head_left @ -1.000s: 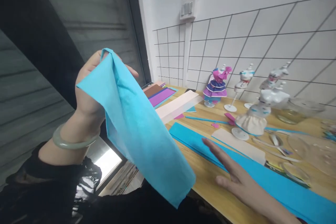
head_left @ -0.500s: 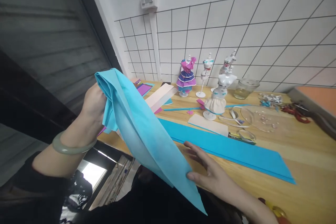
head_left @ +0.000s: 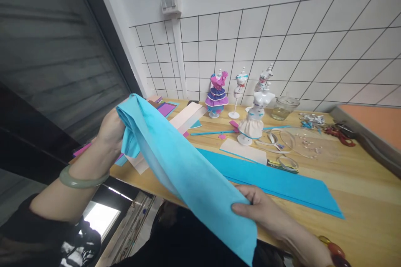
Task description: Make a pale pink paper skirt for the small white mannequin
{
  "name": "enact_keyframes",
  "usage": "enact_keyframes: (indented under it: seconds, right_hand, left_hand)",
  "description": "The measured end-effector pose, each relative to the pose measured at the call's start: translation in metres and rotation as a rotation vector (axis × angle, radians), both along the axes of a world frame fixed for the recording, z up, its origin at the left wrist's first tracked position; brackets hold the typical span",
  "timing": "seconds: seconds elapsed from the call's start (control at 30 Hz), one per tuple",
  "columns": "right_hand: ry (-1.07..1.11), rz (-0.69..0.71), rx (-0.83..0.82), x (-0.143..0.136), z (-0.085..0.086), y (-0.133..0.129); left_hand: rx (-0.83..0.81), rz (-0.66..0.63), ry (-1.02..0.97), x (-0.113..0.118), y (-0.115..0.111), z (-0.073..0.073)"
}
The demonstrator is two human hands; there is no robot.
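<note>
A strip of light-blue crepe paper (head_left: 184,162) stretches slantwise between my two hands above the table's front edge. Its upper end is folded over in several layers, gripped by my left hand (head_left: 110,127), whose fingers are partly hidden behind the paper. My right hand (head_left: 255,206) pinches the strip's far edge near its lower end, thumb on top and fingers underneath. Just beyond lies a long, folded, darker blue crepe paper sheet (head_left: 275,181) flat on the wooden table. A cream paper piece with a blue edge (head_left: 241,150) rests behind that sheet.
Small white mannequins (head_left: 263,102) stand at the back, near one in a pink and purple dress (head_left: 216,96). A glass jar (head_left: 284,108), ribbon loops (head_left: 275,139), red-handled scissors (head_left: 340,133) and a grey-edged orange tray (head_left: 376,119) occupy the right. Coloured papers (head_left: 167,109) lie at left.
My right hand has closed on the strip's edge, where its fingers were spread before. The lower end has opened out wider and flatter. My left hand keeps its hold, slightly lower.
</note>
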State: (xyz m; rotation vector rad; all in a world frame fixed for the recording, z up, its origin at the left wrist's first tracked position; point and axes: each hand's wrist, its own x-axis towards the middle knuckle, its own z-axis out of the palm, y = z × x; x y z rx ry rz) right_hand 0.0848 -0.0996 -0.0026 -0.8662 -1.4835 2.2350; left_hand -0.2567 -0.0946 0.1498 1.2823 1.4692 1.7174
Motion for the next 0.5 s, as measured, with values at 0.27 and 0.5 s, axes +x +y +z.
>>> enact_keyframes:
  seconds: [0.27,0.5]
  right_hand:
    - [-0.448,-0.501,0.23,0.09,0.005,0.017]
    - [-0.569,-0.756,0.153,0.133,-0.002,0.014]
  left_hand:
    - [-0.66,-0.464,0.193,-0.036,0.029,-0.056]
    - [-0.743,-0.766,0.576,-0.026,0.064,-0.103]
